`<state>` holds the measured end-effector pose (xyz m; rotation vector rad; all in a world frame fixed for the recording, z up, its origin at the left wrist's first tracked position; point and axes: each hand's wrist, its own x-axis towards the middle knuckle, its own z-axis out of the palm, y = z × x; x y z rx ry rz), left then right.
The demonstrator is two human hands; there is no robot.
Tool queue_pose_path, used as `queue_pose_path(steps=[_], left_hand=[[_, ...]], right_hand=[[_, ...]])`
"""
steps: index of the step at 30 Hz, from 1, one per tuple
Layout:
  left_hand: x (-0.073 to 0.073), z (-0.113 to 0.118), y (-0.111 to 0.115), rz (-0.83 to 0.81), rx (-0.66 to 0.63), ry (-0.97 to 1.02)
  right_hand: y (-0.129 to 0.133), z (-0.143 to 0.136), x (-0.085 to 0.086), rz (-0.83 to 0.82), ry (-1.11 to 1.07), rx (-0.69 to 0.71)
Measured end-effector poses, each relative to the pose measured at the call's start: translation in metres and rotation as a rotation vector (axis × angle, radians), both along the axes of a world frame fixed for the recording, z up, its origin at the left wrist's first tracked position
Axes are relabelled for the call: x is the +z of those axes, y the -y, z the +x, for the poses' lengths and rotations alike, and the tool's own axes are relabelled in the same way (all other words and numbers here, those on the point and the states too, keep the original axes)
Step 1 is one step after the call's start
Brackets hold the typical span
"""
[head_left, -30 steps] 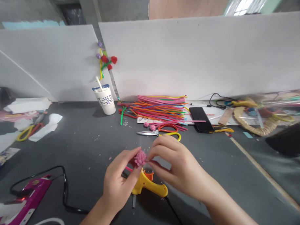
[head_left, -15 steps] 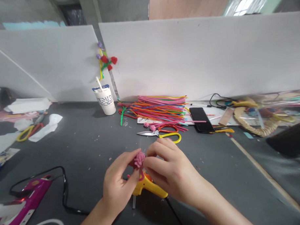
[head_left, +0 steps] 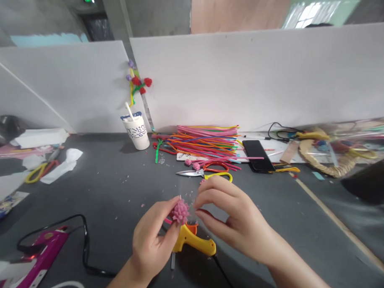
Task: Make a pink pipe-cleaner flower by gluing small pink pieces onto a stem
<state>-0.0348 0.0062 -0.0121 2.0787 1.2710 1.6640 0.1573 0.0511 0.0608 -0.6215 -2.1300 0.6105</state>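
Between the thumb and fingers of my left hand point(head_left: 155, 239) is a pink pipe-cleaner flower point(head_left: 180, 211), its bumpy head facing up. Just right of it, my right hand point(head_left: 235, 217) is curved, thumb and fingertips slightly apart, not touching the flower; nothing shows between them. A yellow hot glue gun point(head_left: 196, 241) with an orange trigger lies on the table below both hands, partly hidden by the left one. Beyond the hands are scissors point(head_left: 206, 174) with red and yellow handles, and two small pink pompom-like balls point(head_left: 196, 166).
A pile of coloured pipe cleaners point(head_left: 204, 140) lies along the white partition point(head_left: 244, 78). A black phone point(head_left: 258, 157) is right of it, a white cup with a straw point(head_left: 137, 133) left. A magenta power strip point(head_left: 41, 256) and black cord point(head_left: 86, 241) occupy the near left.
My right hand has drawn away from the pink flower to the right, its fingers parting. The flower stays in my left hand, its head now more exposed. The view has tilted slightly up.
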Motion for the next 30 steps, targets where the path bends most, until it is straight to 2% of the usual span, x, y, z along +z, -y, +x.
queue_pose_path(steps=[3,7,9,11,14,18,20,25,30], left_hand=[[0.003,0.005,-0.001,-0.204,-0.014,0.153],[0.011,0.014,-0.007,-0.558,-0.043,0.519],[0.015,0.018,-0.009,-0.645,-0.061,0.625],[0.017,0.019,-0.01,-0.684,-0.066,0.643],[0.015,0.02,-0.008,-0.624,-0.072,0.515],[0.007,0.018,-0.001,-0.361,-0.051,0.142],[0.003,0.017,0.002,-0.26,-0.049,0.026],[-0.001,0.017,0.003,-0.15,-0.029,-0.068],[-0.001,0.018,0.002,-0.079,-0.024,-0.133]], right_hand=[[0.005,-0.001,-0.008,-0.011,-0.002,-0.037],[0.012,-0.006,-0.027,-0.039,-0.078,-0.115],[0.014,-0.008,-0.036,-0.047,-0.117,-0.165],[0.016,-0.008,-0.044,-0.026,-0.134,-0.196],[0.02,-0.007,-0.049,0.088,-0.116,-0.213],[0.024,-0.003,-0.049,0.249,-0.072,-0.237],[0.026,-0.001,-0.048,0.29,-0.048,-0.236],[0.027,0.002,-0.049,0.368,0.029,-0.22],[0.027,0.003,-0.051,0.376,0.04,-0.199]])
